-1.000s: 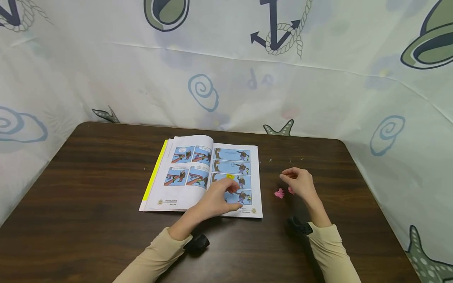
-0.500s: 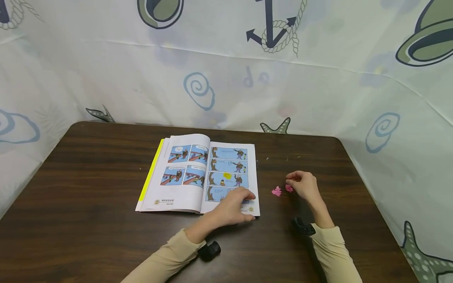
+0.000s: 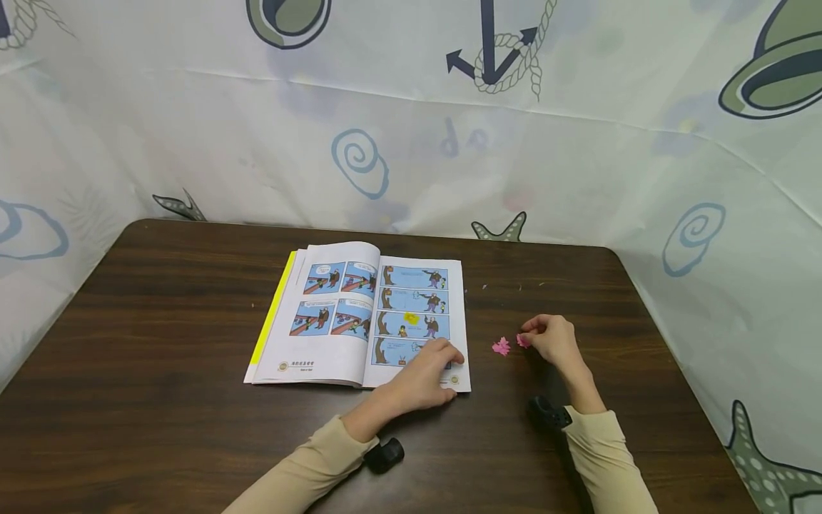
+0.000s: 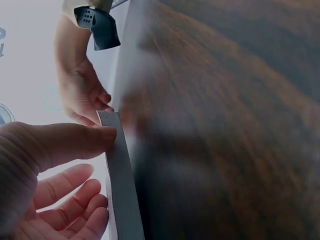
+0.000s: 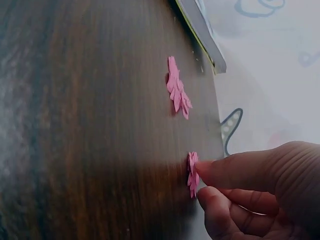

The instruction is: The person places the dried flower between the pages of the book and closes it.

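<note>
My left hand [image 3: 420, 375] rests on the lower right corner of an open comic book [image 3: 327, 358], its fingers loosely bent over the page. In the left wrist view, the thumb touches the edge of the book [image 4: 122, 175]. To the right of the book, my right hand [image 3: 554, 338] pinches a small pink flower-shaped piece [image 3: 522, 341] by its edge with thumb and forefinger. The right wrist view has this pink flower [image 5: 193, 175] at the fingertips. A second pink flower [image 3: 501, 347] lies on the table between the first one and the book.
A yellow flower-like piece [image 3: 412, 318] lies on the right page. Small pale scraps [image 3: 520, 287] are scattered on the dark wooden table [image 3: 160, 343] behind the right hand. A white printed cloth [image 3: 257, 143] hangs around the table's far side.
My left hand has moved right and down across the page to the book's lower right corner. My right hand has come down to the right-hand pink flower and taken hold of it.
</note>
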### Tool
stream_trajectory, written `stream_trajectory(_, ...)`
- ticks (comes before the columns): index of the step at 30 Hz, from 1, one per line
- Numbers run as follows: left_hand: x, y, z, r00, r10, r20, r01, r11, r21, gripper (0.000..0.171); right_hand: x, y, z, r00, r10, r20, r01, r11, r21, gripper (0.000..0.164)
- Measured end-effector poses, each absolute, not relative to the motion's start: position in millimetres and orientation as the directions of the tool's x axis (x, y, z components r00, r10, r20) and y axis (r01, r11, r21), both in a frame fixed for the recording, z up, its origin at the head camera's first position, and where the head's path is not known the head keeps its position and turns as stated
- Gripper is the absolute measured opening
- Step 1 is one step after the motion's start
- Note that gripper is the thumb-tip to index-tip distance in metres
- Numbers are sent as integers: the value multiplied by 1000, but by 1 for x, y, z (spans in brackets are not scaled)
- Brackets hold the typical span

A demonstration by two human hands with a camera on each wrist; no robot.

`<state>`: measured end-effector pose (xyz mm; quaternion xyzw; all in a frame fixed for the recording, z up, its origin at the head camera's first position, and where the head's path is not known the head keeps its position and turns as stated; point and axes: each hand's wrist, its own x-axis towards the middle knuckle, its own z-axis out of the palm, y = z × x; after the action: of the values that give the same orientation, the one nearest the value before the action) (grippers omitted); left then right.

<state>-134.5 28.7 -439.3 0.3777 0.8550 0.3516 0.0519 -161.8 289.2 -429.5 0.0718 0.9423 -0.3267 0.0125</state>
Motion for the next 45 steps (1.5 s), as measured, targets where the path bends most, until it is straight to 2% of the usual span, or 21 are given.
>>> stream_trajectory(16,-143,21,-436,-660,741,122,601,423,679,33,-162,289,-429,-985,104,-135,163,807,-568,10)
stream_trajectory(21,-145,17,-432,-626,773,101,611,405,680,34,-163,290,-431,-986,116,-116,162,800,-578,10)
stream_trajectory(28,-147,15,-431,-619,781,83,600,402,692,33,-160,293,-434,-990,133,-49,136,788,-601,10)
stream_trajectory(32,-147,16,-431,-620,779,91,612,407,678,33,-157,294,-432,-992,121,-33,116,791,-600,11)
stream_trajectory(38,-146,16,-433,-590,793,150,685,392,614,26,-156,297,-432,-995,86,-59,104,797,-595,12)
stream_trajectory(41,-144,17,-436,-607,769,201,694,389,606,23,-157,297,-433,-994,80,-70,106,797,-594,12)
stream_trajectory(45,-142,20,-439,-674,690,264,659,401,637,13,-157,296,-434,-994,71,-81,105,796,-596,11)
